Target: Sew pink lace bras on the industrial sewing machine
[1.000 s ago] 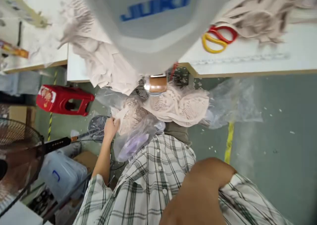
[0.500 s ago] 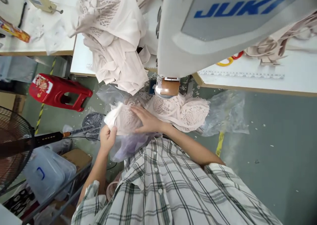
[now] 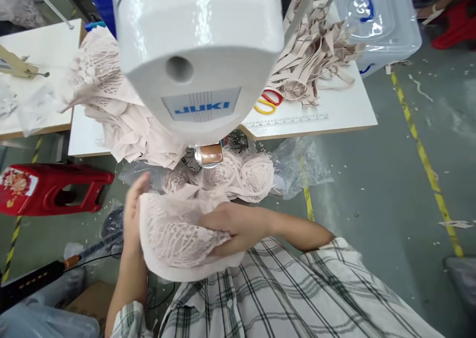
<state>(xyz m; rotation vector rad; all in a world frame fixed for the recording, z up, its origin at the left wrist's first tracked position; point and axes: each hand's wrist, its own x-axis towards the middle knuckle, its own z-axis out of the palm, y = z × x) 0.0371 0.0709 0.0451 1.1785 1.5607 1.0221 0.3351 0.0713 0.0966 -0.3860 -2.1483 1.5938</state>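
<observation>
A pale pink lace bra cup piece [image 3: 174, 236] is held close to my chest between both hands. My left hand [image 3: 132, 214] presses flat against its left edge, fingers upward. My right hand [image 3: 232, 226] grips its right side, fingers curled over the lace. Just beyond lies a pile of similar lace cups [image 3: 238, 174] on a clear plastic bag [image 3: 297, 164]. Overhead, the white JUKI sewing machine head [image 3: 197, 55] fills the upper middle of the view.
A white table [image 3: 334, 115] carries beige straps [image 3: 312, 65], red and yellow scissors [image 3: 267, 101] and a heap of lace fabric [image 3: 107, 105]. A red stool [image 3: 48, 189] lies at left, a clear plastic box [image 3: 375, 21] at top right. Yellow floor tape [image 3: 424, 154] runs right.
Both hands lifted one lace cup piece out of the bag and pulled it up towards my chest. The camera tilted, showing more of the table and floor to the right.
</observation>
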